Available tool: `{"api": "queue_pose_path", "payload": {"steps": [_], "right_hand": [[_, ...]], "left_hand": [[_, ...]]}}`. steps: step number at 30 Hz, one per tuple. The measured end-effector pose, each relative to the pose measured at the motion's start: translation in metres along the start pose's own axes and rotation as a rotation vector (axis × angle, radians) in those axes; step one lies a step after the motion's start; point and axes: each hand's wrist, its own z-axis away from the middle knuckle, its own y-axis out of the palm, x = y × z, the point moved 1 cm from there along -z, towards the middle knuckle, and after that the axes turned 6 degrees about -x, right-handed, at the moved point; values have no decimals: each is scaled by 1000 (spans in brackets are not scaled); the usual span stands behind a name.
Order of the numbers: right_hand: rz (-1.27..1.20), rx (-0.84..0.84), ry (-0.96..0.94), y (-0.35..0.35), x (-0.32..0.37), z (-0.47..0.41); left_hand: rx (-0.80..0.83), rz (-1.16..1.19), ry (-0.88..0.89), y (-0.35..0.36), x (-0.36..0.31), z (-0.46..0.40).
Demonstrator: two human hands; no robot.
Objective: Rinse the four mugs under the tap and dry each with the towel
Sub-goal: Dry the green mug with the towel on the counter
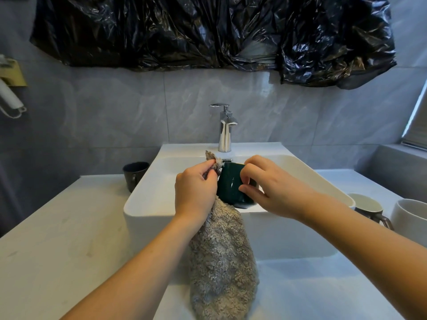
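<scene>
Green mug [230, 184] is held over the white sink [147, 199], in the middle of the frame, by the right hand [268, 188]. Fluffy towel [221, 257] is gripped by the left hand [194, 190] beside it. 1 dark mug [134, 175] is seen at left, 2 pale mugs at right.

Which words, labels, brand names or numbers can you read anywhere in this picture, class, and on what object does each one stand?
None can be read.
The green mug, the grey towel, the tap and the sink show no print.
The dark mug on the left and the two pale mugs on the right are plain on the sides shown.
The black plastic sheet bears no lettering.
</scene>
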Motion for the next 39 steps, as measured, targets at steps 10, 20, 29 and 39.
{"api": "queue_pose_path", "payload": {"steps": [10,20,29,39], "right_hand": [[-444,147,467,-4,5,-6],[-121,-28,491,-13,12,-7],[-989,-258,998,28,27,7],[-1056,-282,867,39,33,-6]], "left_hand": [[21,-7,92,3,-1,4],[-42,-17,161,2,-3,8],[-103,132,-121,1,5,-3],[-60,307,-213,4,15,-11]]}}
